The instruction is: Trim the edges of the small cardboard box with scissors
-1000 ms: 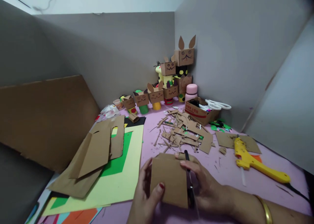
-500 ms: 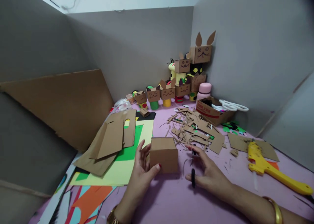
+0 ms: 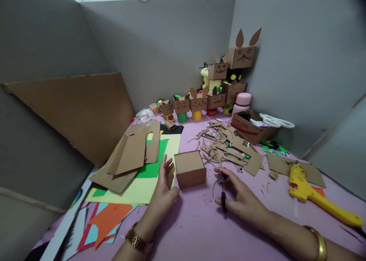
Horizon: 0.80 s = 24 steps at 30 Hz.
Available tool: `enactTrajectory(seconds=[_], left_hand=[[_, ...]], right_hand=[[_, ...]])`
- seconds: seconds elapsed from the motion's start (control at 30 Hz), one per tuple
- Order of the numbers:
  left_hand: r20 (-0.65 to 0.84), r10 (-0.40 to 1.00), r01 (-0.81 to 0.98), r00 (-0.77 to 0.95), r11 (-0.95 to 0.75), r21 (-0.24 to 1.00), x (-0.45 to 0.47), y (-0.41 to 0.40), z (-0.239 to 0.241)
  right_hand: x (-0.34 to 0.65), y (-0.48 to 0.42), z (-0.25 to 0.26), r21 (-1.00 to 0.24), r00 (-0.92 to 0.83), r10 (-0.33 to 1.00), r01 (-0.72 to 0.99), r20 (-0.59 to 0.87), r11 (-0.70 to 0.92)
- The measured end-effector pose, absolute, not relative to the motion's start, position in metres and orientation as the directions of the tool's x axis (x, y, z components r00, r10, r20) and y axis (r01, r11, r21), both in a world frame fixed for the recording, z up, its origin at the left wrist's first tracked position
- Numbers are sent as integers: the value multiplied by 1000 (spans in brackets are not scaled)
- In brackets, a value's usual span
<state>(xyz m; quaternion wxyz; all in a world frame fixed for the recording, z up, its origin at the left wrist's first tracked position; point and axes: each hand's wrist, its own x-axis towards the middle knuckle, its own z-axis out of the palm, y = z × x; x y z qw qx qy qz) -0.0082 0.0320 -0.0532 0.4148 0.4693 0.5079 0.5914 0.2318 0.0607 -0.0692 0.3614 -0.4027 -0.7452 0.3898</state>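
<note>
A small closed cardboard box [image 3: 191, 170] rests on the pink tabletop, between my two hands. My left hand [image 3: 167, 181] is just left of it, palm turned towards the box, fingers apart and holding nothing. Whether a fingertip still touches the box's side I cannot make out. In my right hand [image 3: 236, 192] is a pair of scissors [image 3: 223, 200] with black handles, finger and thumb in the loops. The handles are spread apart, and the thin blades point away towards the scraps.
Cardboard scraps [image 3: 228, 146] lie behind the scissors. At right is a yellow glue gun [image 3: 311, 196]; a box [image 3: 251, 129] with white scissors stands behind. Cardboard sheets [image 3: 128, 154] and coloured paper [image 3: 110, 219] cover the left. Cardboard animal figures [image 3: 197, 103] line the back.
My left hand has let go of the cardboard box and drawn a little to its left. The box now stands on the table, its top more visible. The scissors stay in my right hand.
</note>
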Motion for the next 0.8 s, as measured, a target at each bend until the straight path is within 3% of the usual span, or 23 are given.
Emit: enactTrajectory(seconds=[0.43,0.8], left_hand=[[189,861,37,-473,-195,980,-6,28,-50],[268,936,189,-227,-227,955,1,29,-63]], right_hand=[[233,61,-72,-873,-438,873,316,214,373],[231,62,-79,-863,-455,857,303,243,405]])
